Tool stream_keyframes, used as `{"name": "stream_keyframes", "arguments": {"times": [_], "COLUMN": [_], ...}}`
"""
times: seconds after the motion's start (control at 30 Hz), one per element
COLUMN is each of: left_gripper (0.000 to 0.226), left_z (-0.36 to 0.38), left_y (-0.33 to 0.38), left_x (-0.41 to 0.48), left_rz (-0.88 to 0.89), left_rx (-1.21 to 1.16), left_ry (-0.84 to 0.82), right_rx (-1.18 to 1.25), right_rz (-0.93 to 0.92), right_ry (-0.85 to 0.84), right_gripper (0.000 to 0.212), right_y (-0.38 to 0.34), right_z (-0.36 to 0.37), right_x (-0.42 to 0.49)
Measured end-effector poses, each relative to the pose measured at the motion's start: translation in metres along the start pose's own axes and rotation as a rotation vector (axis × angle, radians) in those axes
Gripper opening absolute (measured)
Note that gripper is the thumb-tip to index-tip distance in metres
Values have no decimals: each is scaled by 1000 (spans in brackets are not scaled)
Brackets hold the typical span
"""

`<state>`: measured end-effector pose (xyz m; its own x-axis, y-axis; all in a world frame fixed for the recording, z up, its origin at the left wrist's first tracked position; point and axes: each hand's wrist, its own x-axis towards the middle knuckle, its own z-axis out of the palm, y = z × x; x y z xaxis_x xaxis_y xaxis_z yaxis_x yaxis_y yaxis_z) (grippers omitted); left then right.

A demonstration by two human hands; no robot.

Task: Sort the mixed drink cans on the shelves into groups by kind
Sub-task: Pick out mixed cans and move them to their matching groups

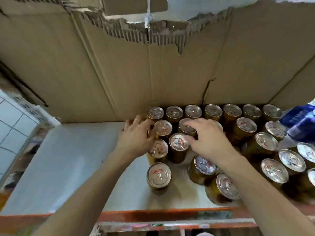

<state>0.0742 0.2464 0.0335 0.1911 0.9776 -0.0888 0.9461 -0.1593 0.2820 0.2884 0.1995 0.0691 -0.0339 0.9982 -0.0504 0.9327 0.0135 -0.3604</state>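
Gold cans are being grouped upright beside the cardboard wall [153,74] on the shelf [68,167]. The left hand [136,135], fingers spread, is being pressed against the outer can [162,128]. The right hand [209,138] is being laid open-fingered over a neighbouring can [185,126], clamped on nothing. One stray can [159,175] is being left forward, nearer the left hand.

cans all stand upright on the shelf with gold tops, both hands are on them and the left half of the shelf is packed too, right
Not quite. In the head view the left half of the shelf is bare; the cans crowd the right half. Left hand and right hand do rest on them.
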Motion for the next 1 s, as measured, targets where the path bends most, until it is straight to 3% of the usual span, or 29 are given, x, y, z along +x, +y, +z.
{"name": "stream_keyframes", "arguments": {"times": [0.1,0.2,0.33,0.5,0.8,0.9,1.0], "left_gripper": [51,32,24,27,36,47,69], "left_z": [4,-3,-16,-27,-51,-53,-42], "left_y": [-13,-19,-16,-18,-16,-8,20], "left_x": [5,6,3,-10,-13,4,17], "left_rz": [35,122,218,270,156,58,-7], "left_rx": [-8,32,67,114,141,81,65], "left_ry": [-81,-91,-165,-309,-574,-430,-145], "right_rx": [59,-35,-16,-49,10,49,-229], "right_rz": [41,29,-85,-274,-330,-194,-40], "right_ry": [-55,-82,-61,-172,-245,-3,-51], "right_gripper": [59,73,59,62,58,54,65], "right_y": [-14,-22,-19,-15,-1,17,23], "right_z": [11,23,22,14,8,-3,-4], "right_x": [-7,-13,-9,-10,-7,6,21]}}
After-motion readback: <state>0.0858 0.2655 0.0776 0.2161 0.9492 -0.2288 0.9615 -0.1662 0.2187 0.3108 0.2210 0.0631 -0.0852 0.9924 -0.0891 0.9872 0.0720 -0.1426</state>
